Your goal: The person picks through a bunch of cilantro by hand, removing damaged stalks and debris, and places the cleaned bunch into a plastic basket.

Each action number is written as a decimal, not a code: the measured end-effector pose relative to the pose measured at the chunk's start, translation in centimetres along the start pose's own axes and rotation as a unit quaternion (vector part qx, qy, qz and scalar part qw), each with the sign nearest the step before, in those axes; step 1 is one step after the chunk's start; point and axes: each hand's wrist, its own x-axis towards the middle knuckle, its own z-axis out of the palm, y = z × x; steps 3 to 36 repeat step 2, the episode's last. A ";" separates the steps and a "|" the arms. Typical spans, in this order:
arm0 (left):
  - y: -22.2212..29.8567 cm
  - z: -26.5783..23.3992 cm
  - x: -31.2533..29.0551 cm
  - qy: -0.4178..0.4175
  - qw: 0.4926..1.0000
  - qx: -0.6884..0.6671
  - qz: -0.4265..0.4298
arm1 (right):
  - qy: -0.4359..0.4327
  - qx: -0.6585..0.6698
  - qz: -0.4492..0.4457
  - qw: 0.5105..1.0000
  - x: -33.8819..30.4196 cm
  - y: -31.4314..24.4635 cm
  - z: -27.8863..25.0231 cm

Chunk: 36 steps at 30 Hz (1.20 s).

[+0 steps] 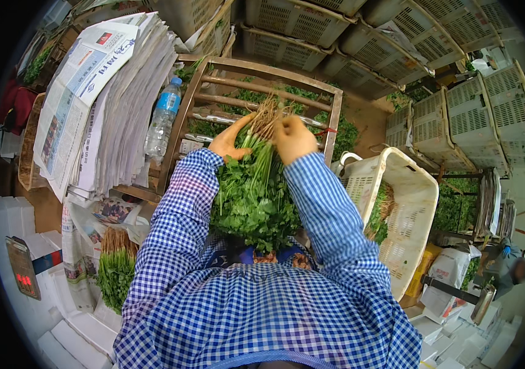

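Observation:
A thick bunch of leafy green herbs point(253, 197) with pale roots lies upside down against my chest, roots pointing away from me. My left hand point(230, 140) grips the stems just below the roots from the left side. My right hand point(293, 138) is closed on the root end from the right. Both forearms wear blue-and-white checked sleeves. The leaves hang down between my arms and hide my lap.
A wooden slatted frame point(262, 80) stands ahead over more greens. A tall newspaper stack point(99, 92) and a water bottle point(163, 120) are at left. A white plastic crate point(398, 209) holding herbs is at right; a bundled bunch point(115, 264) at lower left. Stacked crates point(471, 111) fill the back.

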 end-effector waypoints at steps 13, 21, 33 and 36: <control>-0.5 -0.1 0.0 -0.006 0.999 0.002 0.032 | -0.059 -0.093 0.032 0.993 1.5 -0.9 0.6; -0.5 -0.1 0.0 -0.006 0.999 0.002 0.032 | -0.059 -0.093 0.032 0.993 1.5 -0.9 0.6; -0.5 -0.1 0.0 -0.006 0.999 0.002 0.032 | -0.059 -0.093 0.032 0.993 1.5 -0.9 0.6; -0.5 -0.1 0.0 -0.006 0.999 0.002 0.032 | -0.059 -0.093 0.032 0.993 1.5 -0.9 0.6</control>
